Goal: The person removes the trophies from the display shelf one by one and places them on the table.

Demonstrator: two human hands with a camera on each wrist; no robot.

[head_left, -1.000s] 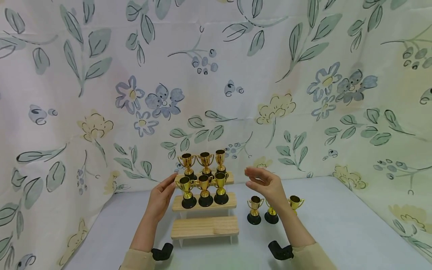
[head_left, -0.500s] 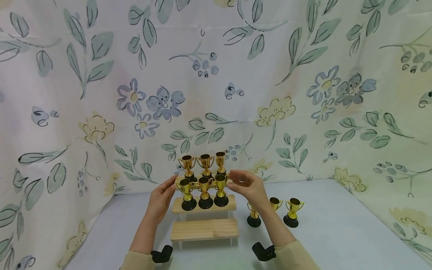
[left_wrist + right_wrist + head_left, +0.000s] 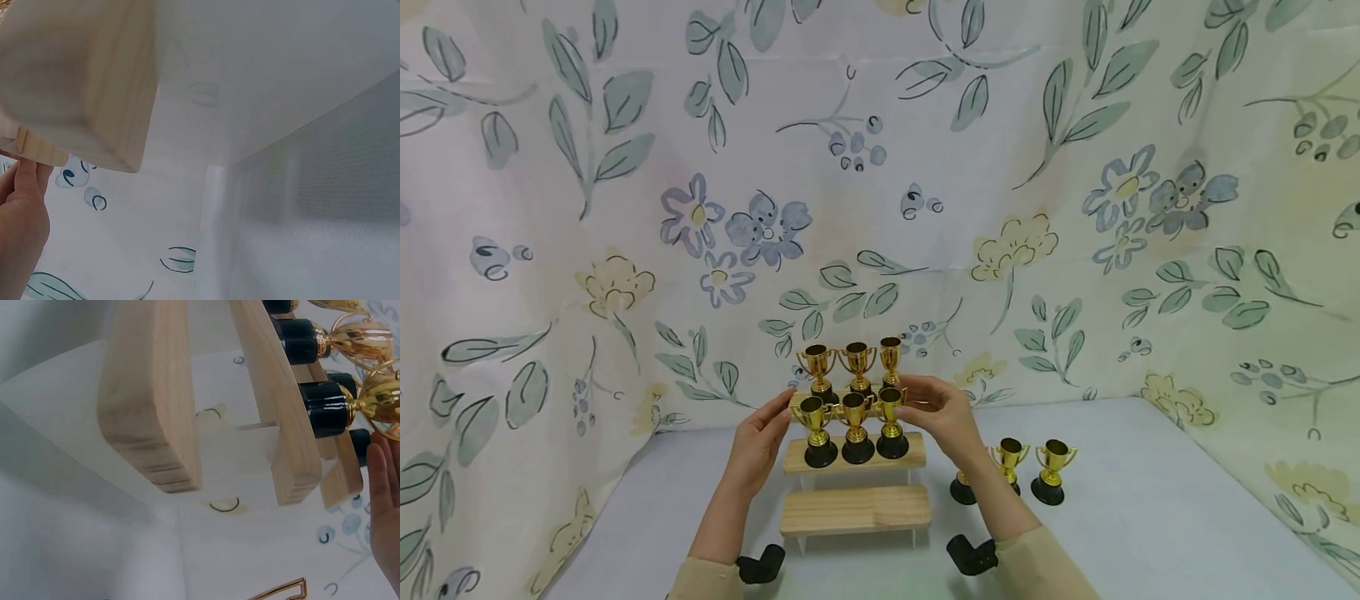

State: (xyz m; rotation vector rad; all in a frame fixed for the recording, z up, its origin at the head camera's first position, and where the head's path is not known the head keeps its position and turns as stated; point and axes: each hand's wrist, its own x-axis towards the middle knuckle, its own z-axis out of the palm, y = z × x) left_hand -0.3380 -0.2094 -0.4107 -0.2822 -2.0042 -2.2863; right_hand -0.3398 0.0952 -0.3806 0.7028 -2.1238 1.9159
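Note:
A three-step wooden stand holds three gold trophy cups on its top plank (image 3: 801,401) and three on its middle plank (image 3: 914,455). My left hand (image 3: 756,442) is at the stand's left side, its fingertips by the top plank's end, beside the left middle-step trophy (image 3: 813,421). In the left wrist view, its fingers (image 3: 26,181) extend to the end of a plank. My right hand (image 3: 943,417) is at the right middle-step trophy (image 3: 891,417), thumb and fingers by its handle. In the right wrist view, straight fingers (image 3: 379,478) lie beside that trophy's black base (image 3: 325,409).
The bottom plank (image 3: 854,510) bears no trophy. Three more trophies stand on the white table right of the stand: one partly behind my right forearm (image 3: 962,490), a middle one (image 3: 1011,452) and an outer one (image 3: 1052,471). A floral cloth (image 3: 880,208) hangs behind.
My right hand has moved left from above the table trophies to the right end of the middle row. The left hand has stayed by the stand's left side.

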